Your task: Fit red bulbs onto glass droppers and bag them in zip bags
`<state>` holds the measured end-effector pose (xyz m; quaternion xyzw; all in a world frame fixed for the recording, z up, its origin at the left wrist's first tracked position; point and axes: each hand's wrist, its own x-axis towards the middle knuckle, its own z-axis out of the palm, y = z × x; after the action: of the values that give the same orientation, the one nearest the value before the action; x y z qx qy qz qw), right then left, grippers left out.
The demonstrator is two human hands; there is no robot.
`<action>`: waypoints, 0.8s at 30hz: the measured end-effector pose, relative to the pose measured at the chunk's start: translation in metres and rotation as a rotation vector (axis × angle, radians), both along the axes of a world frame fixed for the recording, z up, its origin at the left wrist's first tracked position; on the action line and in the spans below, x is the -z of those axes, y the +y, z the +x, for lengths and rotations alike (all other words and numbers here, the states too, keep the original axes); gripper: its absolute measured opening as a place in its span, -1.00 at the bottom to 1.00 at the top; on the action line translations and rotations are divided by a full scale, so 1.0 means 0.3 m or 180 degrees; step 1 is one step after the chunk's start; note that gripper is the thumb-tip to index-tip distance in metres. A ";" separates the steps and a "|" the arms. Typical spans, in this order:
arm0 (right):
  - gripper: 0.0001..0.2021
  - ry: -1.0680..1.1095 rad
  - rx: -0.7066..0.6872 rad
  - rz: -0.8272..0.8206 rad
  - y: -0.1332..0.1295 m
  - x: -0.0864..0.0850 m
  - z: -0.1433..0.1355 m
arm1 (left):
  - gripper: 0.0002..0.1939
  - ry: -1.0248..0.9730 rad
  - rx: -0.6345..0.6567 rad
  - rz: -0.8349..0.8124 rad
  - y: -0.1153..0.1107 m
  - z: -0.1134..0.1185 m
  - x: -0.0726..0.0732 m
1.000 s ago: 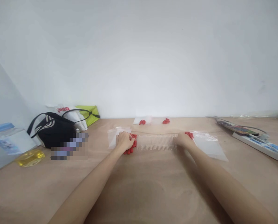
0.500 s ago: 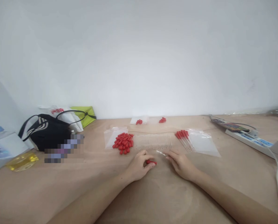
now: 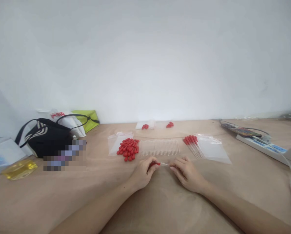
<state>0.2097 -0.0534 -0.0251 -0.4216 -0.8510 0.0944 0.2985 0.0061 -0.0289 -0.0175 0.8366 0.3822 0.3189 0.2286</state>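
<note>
Between thumb and fingers, my left hand [image 3: 144,173] pinches a red rubber bulb [image 3: 155,164]. My right hand [image 3: 188,175] holds a thin clear tube [image 3: 164,164], whose free end meets the open end of the bulb; how far it is inserted cannot be made out. A pile of red bulbs [image 3: 128,149] lies beyond my left hand, beside a row of clear tubes [image 3: 159,148]. Several tubes with red bulbs on them [image 3: 193,145] lie fanned out beyond my right hand.
Clear plastic bags [image 3: 215,149] lie at the right of the row. Few red bulbs [image 3: 170,124] are near the wall. A power strip [image 3: 269,149] with a phone [image 3: 243,130] is at right, a black bag [image 3: 47,138] and yellow pouch [image 3: 20,169] at left.
The bulb in my left hand has been raised and turned toward the right hand. My right hand has moved slightly left, bringing the tube to the bulb.
</note>
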 end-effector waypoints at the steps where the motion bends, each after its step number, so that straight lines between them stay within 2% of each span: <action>1: -0.82 -0.0009 0.0003 0.0020 0.001 0.001 -0.001 | -0.90 -0.0003 0.0005 -0.0011 0.000 0.000 0.000; 10: -0.82 -0.0044 -0.0111 0.0132 0.012 0.010 -0.002 | -0.81 0.0059 0.0091 0.0039 0.004 -0.004 -0.011; 17: -0.81 -0.0158 -0.0267 0.0288 0.027 0.009 0.002 | -0.82 0.0224 0.0329 0.0077 -0.004 -0.015 -0.011; 24: -0.81 -0.0286 -0.0136 0.0596 0.016 0.009 -0.006 | -0.81 0.0464 0.0422 0.0389 -0.010 -0.016 -0.003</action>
<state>0.2079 -0.0484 -0.0279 -0.3774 -0.8775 0.0018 0.2959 0.0013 -0.0321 -0.0166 0.8934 0.3214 0.2641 0.1694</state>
